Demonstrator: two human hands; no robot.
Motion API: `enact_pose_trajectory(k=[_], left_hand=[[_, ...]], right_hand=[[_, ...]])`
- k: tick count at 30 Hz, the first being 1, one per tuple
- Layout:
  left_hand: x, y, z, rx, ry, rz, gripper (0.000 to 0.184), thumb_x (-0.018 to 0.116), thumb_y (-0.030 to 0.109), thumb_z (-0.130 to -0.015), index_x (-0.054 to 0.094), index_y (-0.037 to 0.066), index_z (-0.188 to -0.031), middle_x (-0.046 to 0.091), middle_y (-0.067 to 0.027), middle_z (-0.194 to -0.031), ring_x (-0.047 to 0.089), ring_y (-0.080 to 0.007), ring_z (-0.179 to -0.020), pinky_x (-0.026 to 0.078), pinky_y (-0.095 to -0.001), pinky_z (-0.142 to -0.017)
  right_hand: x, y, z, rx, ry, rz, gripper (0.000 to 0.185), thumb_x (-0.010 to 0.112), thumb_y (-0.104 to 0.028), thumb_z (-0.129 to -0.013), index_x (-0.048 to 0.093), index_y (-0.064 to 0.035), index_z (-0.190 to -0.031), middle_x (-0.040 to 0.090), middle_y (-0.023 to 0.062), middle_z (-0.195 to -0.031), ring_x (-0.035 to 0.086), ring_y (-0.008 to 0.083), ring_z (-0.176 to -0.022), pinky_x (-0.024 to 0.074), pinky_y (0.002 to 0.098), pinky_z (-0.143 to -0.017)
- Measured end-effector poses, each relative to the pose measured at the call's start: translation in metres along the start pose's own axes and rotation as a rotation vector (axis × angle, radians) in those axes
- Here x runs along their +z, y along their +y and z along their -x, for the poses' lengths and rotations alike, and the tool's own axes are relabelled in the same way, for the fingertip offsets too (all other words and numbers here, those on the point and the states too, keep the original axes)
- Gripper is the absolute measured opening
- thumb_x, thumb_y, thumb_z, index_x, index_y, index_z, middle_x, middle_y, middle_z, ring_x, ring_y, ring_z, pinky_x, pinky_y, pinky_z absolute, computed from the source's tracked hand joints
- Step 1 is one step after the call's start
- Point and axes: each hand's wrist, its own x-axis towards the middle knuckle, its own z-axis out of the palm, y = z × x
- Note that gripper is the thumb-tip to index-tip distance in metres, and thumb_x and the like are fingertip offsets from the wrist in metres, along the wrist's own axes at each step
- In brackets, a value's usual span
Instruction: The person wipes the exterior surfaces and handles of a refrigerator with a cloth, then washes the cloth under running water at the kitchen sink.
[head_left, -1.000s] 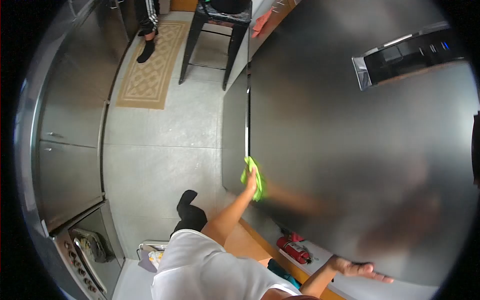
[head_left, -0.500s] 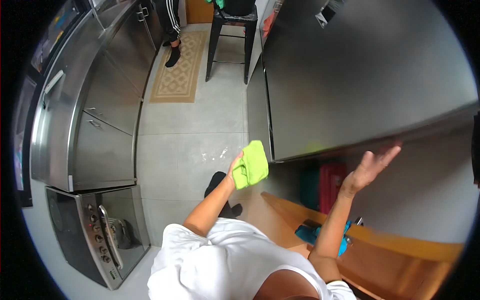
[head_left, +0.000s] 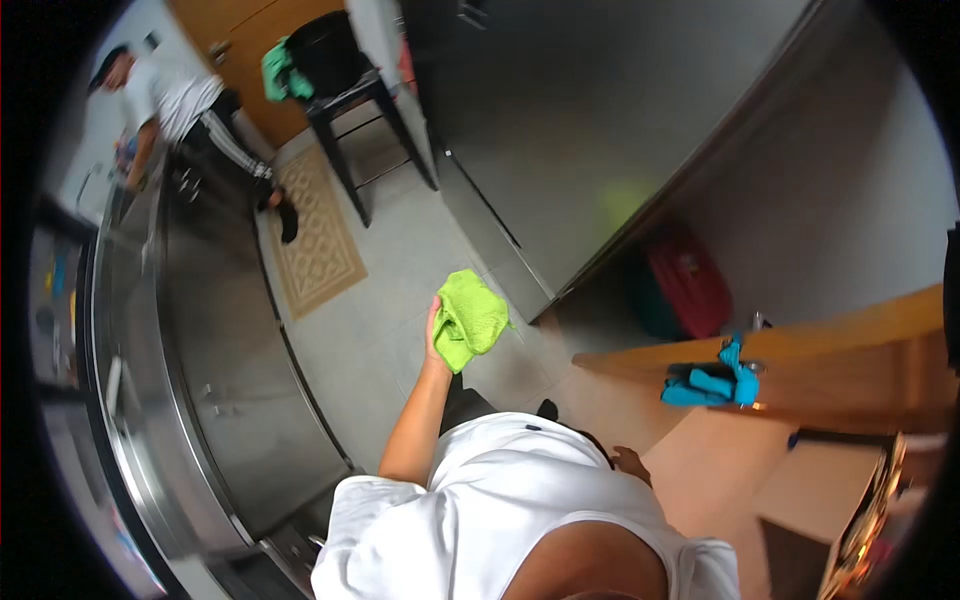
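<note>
A folded lime-green cloth (head_left: 476,312) rests in my left hand (head_left: 434,335), held out over the floor in front of my body. The fingers under the cloth are mostly hidden. Low beside my right hip is my right hand (head_left: 630,464), small and partly covered by my body, so its fingers cannot be made out. It appears to touch nothing.
Steel cabinets with a counter (head_left: 235,340) line the left. A large steel surface (head_left: 590,110) stands ahead right, near a red container (head_left: 690,280). A wooden door (head_left: 840,350) carries a blue cloth (head_left: 712,382). A person (head_left: 190,110) stands by the counter; a dark stool (head_left: 350,100) is nearby.
The view has turned and tilted up, bringing more of the other person into sight. My right hand has dropped from beside the steel surface to my hip. My left hand keeps the cloth.
</note>
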Motion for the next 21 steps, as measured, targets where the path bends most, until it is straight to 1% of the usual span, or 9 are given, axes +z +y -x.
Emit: enact_pose_trajectory(k=[1,3,6,8,10,14,16,19,21], left_hand=[[0.001,0.01,-0.004,-0.027,0.005,-0.028,0.061,0.054,0.047,-0.091,0.047,0.006,-0.135,0.055,-0.015,-0.131,0.054,-0.0346,-0.119,0.042,-0.0512,-0.102],[0.01,0.036,-0.016,-0.069,0.004,-0.077,0.063,0.057,0.047,-0.089,0.047,0.005,-0.135,0.055,-0.0153,-0.13,0.054,-0.0343,-0.118,0.043,-0.0508,-0.102],[0.019,0.087,-0.026,-0.127,0.04,-0.158,0.06,0.058,0.043,-0.089,0.047,0.005,-0.134,0.055,-0.0153,-0.13,0.054,-0.0347,-0.118,0.043,-0.0505,-0.101],[0.006,0.11,-0.04,-0.154,0.075,-0.212,0.056,0.054,0.04,-0.091,0.047,0.005,-0.133,0.055,-0.0158,-0.129,0.055,-0.0352,-0.117,0.044,-0.0506,-0.101],[-0.016,0.13,-0.06,-0.261,0.2,-0.234,0.054,0.052,0.04,-0.092,0.047,0.006,-0.133,0.056,-0.016,-0.128,0.056,-0.0353,-0.115,0.045,-0.0509,-0.1],[-0.069,0.151,-0.083,-0.3,0.414,-0.292,0.05,0.047,0.04,-0.094,0.048,0.006,-0.132,0.057,-0.016,-0.126,0.056,-0.0355,-0.114,0.046,-0.0519,-0.098],[-0.067,0.154,-0.074,-0.265,0.398,-0.304,0.05,0.047,0.04,-0.095,0.048,0.006,-0.131,0.057,-0.0161,-0.125,0.056,-0.0359,-0.113,0.046,-0.052,-0.097],[-0.053,0.149,-0.055,-0.255,0.437,-0.31,0.051,0.049,0.041,-0.094,0.049,0.006,-0.131,0.057,-0.0171,-0.126,0.056,-0.0365,-0.114,0.047,-0.0527,-0.097],[-0.037,0.148,-0.041,-0.269,0.474,-0.327,0.053,0.051,0.042,-0.092,0.049,0.006,-0.131,0.056,-0.0174,-0.126,0.056,-0.0366,-0.114,0.046,-0.0529,-0.097]], right_hand=[[0.056,0.068,-0.026,-0.046,-0.057,-0.008,0.051,0.068,-0.023,-0.081,0.056,-0.0067,-0.128,0.06,0.0177,-0.122,0.064,0.0274,-0.1,0.054,0.0354,-0.081],[0.063,0.022,0.002,0.346,-0.075,-0.393,0.051,0.068,-0.023,-0.08,0.057,-0.0041,-0.126,0.062,0.0158,-0.116,0.066,0.0235,-0.086,0.055,0.0322,-0.066],[0.058,-0.066,0.016,0.367,0.031,-0.653,0.042,0.063,-0.014,-0.086,0.058,-0.0055,-0.127,0.069,0.0145,-0.096,0.065,0.022,-0.072,0.0552,0.0355,-0.064],[0.08,-0.072,-0.021,0.157,0.112,-0.527,0.042,0.063,-0.011,-0.086,0.057,-0.0047,-0.128,0.068,0.0156,-0.1,0.065,0.0229,-0.079,0.0546,0.0358,-0.074],[0.073,-0.152,-0.016,-0.007,0.454,-0.636,0.043,0.063,-0.01,-0.086,0.056,-0.0043,-0.128,0.067,0.0161,-0.104,0.064,0.023,-0.092,0.0515,0.0352,-0.084],[0.054,-0.231,-0.025,0.006,0.343,-0.673,0.043,0.062,-0.012,-0.086,0.056,-0.005,-0.128,0.064,0.0182,-0.114,0.061,0.0254,-0.105,0.0476,0.0346,-0.092],[0.047,-0.249,-0.031,-0.018,0.297,-0.571,0.043,0.062,-0.016,-0.085,0.057,-0.0066,-0.127,0.06,0.0208,-0.122,0.062,0.0293,-0.109,0.0478,0.0359,-0.093],[0.039,-0.253,-0.056,-0.06,0.217,-0.555,0.044,0.064,-0.013,-0.087,0.055,-0.0043,-0.129,0.063,0.02,-0.118,0.062,0.0261,-0.105,0.0487,0.0341,-0.091],[0.035,-0.247,-0.077,-0.177,0.242,-0.425,0.045,0.065,-0.014,-0.085,0.055,-0.0048,-0.128,0.063,0.021,-0.118,0.063,0.0282,-0.105,0.0492,0.0355,-0.09]])
